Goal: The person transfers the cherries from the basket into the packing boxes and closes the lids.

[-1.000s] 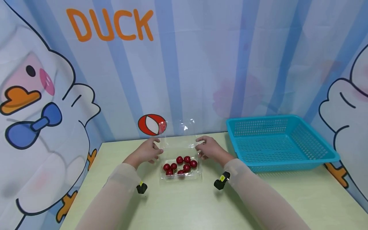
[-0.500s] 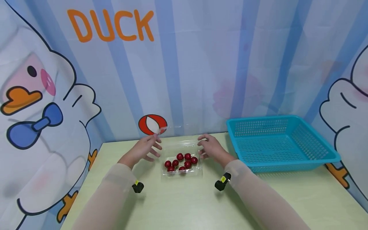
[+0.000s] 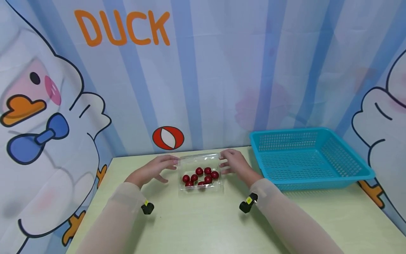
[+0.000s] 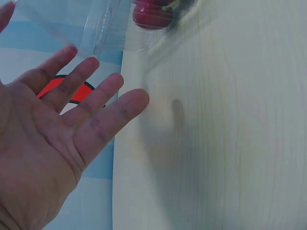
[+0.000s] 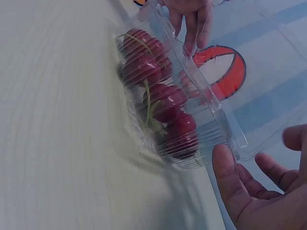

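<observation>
Several dark red cherries [image 3: 208, 179] lie in a clear plastic box [image 3: 213, 188] on the table. The box's thin transparent lid [image 5: 271, 112] rises from it in the right wrist view and is hard to see. My left hand [image 3: 152, 170] is at the box's left back corner, its fingers straight and spread, fingertips right at the edge. On the other side my right hand [image 3: 234, 164] has its loosely bent fingers beside the right back corner. One fingertip [image 5: 222, 155] of the right hand overlaps that plastic corner in the right wrist view.
A blue-green perforated basket [image 3: 312, 155] stands at the back right of the pale wooden table [image 3: 196, 225]. Behind the table hangs a striped curtain [image 3: 219, 77] with duck pictures. A small black device [image 3: 248, 203] is strapped at each wrist.
The lid's upper edge, earlier against the curtain, has come down out of sight there. My left hand has drawn slightly left and its fingers have straightened. The right hand has barely shifted.
</observation>
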